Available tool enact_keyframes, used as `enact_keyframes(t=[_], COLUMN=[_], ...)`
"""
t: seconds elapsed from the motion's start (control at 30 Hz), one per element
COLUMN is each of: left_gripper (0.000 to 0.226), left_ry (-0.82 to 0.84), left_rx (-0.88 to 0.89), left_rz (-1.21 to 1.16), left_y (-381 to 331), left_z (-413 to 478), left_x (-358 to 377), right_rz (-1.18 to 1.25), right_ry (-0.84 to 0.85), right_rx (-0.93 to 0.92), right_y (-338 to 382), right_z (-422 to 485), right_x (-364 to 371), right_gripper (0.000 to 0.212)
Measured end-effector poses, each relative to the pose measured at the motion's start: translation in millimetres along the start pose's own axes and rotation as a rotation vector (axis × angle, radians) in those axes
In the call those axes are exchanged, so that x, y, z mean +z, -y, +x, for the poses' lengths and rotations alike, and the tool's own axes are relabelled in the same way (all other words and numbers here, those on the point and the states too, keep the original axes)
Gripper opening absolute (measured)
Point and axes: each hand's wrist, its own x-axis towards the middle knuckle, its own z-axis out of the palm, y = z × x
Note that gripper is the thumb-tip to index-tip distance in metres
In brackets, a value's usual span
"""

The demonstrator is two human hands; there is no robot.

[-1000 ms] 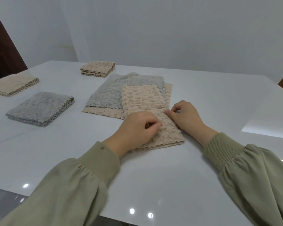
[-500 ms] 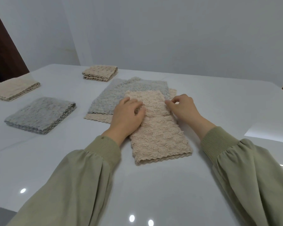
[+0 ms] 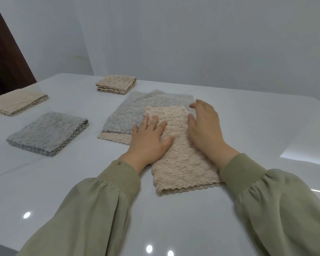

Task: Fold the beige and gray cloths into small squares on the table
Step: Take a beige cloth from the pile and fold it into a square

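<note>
Head view: beige strip [image 3: 181,154] lying lengthwise on white table [image 3: 248,126], far end overlapping an unfolded gray cloth [image 3: 137,111]. Left hand [image 3: 148,139] flat, fingers spread, pressing its left edge; right hand [image 3: 204,130] open along its right edge, fingertips past the far corner. Nothing pinched. Soft, light, nubbly terry, likely limp and prone to springing open. Best pinched at the scalloped near-end corners, below both wrists, then carried toward the fingertips.
</note>
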Motion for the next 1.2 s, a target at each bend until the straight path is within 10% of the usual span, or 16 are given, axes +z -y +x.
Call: enact_keyframes(t=[0.2, 0.53, 1.0, 1.2], left_gripper=[0.058, 0.042, 0.046, 0.027], left_ry=[0.051, -0.466, -0.281, -0.310], left_rx=[-0.084, -0.285, -0.489, -0.460], left_rz=[0.022, -0.319, -0.226, -0.258], left_y=[11.0, 25.8, 28.8, 27.3], left_z=[-2.5, 22.0, 56.8, 56.2], left_x=[-4.3, -8.7, -7.2, -7.1], right_rz=[-0.207, 0.175, -0.187, -0.004], right_ry=[0.616, 0.246, 0.374, 0.331], right_rx=[0.047, 0.222, 0.424, 0.447], right_y=[-4.9, -11.5, -23.4, -15.3], right_z=[-9.5, 26.3, 55.0, 55.9], right_x=[5.8, 9.8, 35.7, 31.3], right_gripper=[0.054, 0.040, 0.052, 0.023])
